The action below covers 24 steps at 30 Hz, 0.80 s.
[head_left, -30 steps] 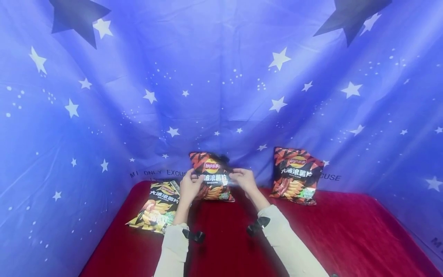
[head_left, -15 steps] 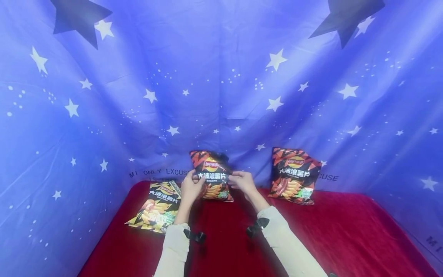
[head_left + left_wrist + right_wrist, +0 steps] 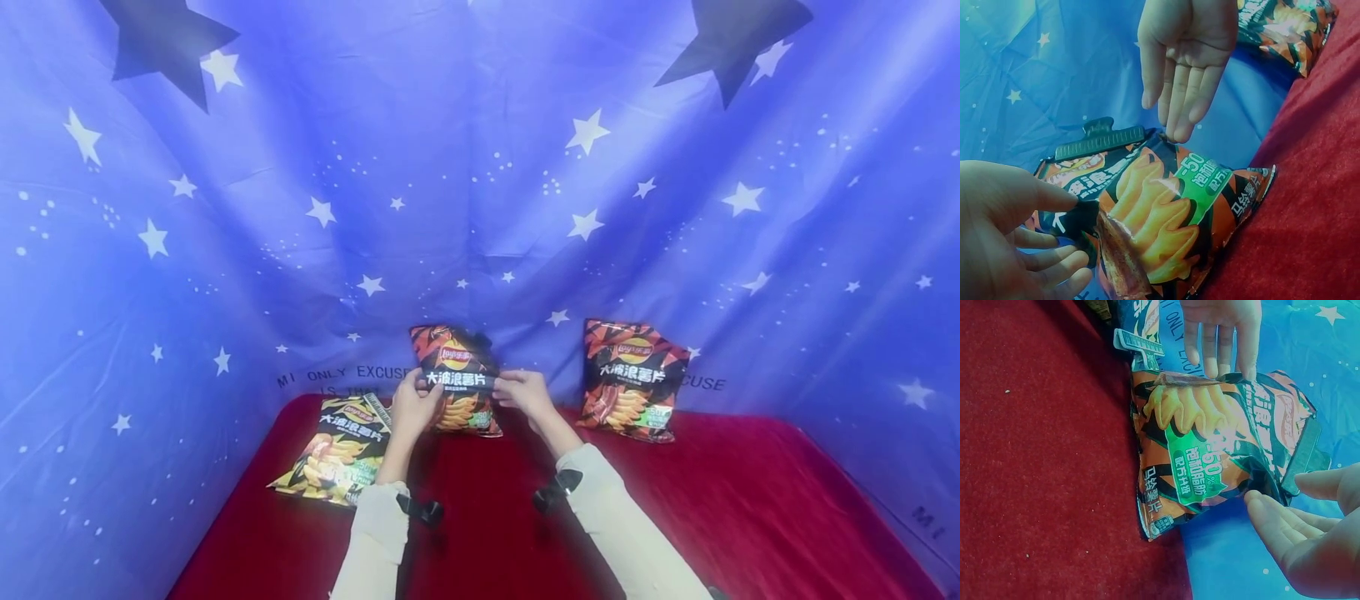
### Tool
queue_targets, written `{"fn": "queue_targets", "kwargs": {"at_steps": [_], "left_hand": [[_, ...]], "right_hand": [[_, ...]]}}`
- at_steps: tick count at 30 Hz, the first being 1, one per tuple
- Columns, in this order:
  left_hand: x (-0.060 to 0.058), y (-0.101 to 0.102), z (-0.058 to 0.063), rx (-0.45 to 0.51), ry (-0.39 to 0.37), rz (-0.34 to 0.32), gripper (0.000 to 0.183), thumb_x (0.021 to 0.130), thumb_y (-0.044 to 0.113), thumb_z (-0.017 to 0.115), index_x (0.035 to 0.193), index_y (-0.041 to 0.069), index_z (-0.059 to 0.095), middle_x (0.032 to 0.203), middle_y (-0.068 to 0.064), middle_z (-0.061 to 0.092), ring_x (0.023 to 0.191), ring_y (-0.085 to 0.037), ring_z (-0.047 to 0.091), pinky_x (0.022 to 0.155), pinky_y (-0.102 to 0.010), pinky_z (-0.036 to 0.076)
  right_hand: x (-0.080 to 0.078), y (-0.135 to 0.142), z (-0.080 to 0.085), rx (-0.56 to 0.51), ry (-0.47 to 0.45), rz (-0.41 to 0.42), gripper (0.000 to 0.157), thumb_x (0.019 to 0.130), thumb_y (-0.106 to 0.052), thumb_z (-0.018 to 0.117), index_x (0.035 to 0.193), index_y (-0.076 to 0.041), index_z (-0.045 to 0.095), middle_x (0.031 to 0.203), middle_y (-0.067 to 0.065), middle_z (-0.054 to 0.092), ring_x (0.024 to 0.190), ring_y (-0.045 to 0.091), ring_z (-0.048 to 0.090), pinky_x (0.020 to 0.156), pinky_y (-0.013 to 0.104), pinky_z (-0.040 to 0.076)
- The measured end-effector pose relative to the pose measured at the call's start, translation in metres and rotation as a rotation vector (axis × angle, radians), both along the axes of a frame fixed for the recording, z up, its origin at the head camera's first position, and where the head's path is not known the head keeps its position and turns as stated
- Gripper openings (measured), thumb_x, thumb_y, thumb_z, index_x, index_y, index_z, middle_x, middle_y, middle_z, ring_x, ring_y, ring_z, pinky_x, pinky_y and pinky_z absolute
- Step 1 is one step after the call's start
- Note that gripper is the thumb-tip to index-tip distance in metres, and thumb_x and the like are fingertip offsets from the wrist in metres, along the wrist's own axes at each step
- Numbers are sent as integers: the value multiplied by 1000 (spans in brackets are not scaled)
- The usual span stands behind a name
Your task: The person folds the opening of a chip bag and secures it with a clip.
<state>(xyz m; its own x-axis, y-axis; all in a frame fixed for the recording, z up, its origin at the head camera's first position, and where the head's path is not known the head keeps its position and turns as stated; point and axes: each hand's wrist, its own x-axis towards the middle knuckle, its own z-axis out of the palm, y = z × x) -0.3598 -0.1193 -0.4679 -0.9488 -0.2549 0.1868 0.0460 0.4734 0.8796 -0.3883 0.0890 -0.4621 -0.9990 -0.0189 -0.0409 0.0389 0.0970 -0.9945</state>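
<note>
An orange-and-black potato chip bag [image 3: 459,408] leans upright against the backdrop, with a dark bag clip [image 3: 1100,142] along its folded top corner. My left hand [image 3: 414,404] is at the bag's left edge. Its thumb lies over the front there, and the other fingers extend loosely beside the edge in the left wrist view. On the other side my right hand [image 3: 528,393] holds its fingers nearly straight, tips right at the bag's edge. In the right wrist view that hand's thumb is close to the clip, with a gap between thumb and fingers.
A yellow-and-black chip bag [image 3: 333,454] with a pale clip [image 3: 1140,344] lies tilted at left. Another orange-and-black chip bag [image 3: 633,383] leans at right. A red cloth [image 3: 720,508] covers the table, and blue starry fabric [image 3: 465,167] hangs behind and at the sides.
The head view has turned slightly to the right. The right hand's fingers have drawn a little off the middle bag's front to its edge. The left hand stays at its side.
</note>
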Motion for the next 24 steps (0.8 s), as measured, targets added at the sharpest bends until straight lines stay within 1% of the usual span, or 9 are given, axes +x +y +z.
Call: {"fn": "queue_targets", "kwargs": {"at_steps": [6,9,13,15,18,20,22,24], "left_hand": [[2,3,3,-4,-4,-3,60,93,21,71,144,-3,50,125,-25,67,109,-38,70,100,-54,52],[3,5,6,1,4,4,61,93,20,70,145,-3,49,127,-26,65,110,-38,69,101,-54,51],[7,8,14,-10,30,41,63,91,18,70,146,-2,48,129,-26,59,113,-39,66,100,-54,51],[10,11,21,-19,49,57,62,90,17,70,146,-1,49,129,-25,58,113,-38,65,99,-53,51],[16,16,36,-16,92,49,59,90,16,69,144,1,51,128,-23,59,112,-37,63,99,-53,51],[20,20,48,-9,119,23,58,91,16,69,144,2,51,128,-22,60,112,-37,63,99,-53,50],[24,24,61,8,156,-15,55,92,14,69,143,3,52,129,-21,61,113,-37,62,100,-53,49],[28,29,73,24,193,-50,54,92,11,69,143,4,52,131,-22,61,114,-38,62,100,-53,50]], "right_hand": [[2,2,7,-4,10,8,43,96,-1,65,132,19,54,118,39,65,100,42,73,88,46,60],[3,5,10,2,12,5,41,96,-2,65,130,18,56,115,37,67,96,38,75,85,44,62],[5,9,14,45,36,13,39,96,-5,66,129,14,60,114,33,70,90,33,76,81,42,63],[6,14,19,82,66,23,39,96,-6,66,130,12,61,116,31,70,92,35,75,82,43,63],[9,24,31,158,133,60,41,97,-10,66,133,9,59,125,30,67,103,40,72,84,43,62],[12,33,43,211,179,91,44,99,-14,65,136,7,57,131,29,65,110,43,69,87,42,62],[15,44,56,266,227,117,46,100,-19,64,140,4,55,133,28,63,114,43,68,88,41,61],[19,56,70,310,277,126,48,101,-22,63,141,2,54,135,26,63,115,43,67,90,43,60]]}}
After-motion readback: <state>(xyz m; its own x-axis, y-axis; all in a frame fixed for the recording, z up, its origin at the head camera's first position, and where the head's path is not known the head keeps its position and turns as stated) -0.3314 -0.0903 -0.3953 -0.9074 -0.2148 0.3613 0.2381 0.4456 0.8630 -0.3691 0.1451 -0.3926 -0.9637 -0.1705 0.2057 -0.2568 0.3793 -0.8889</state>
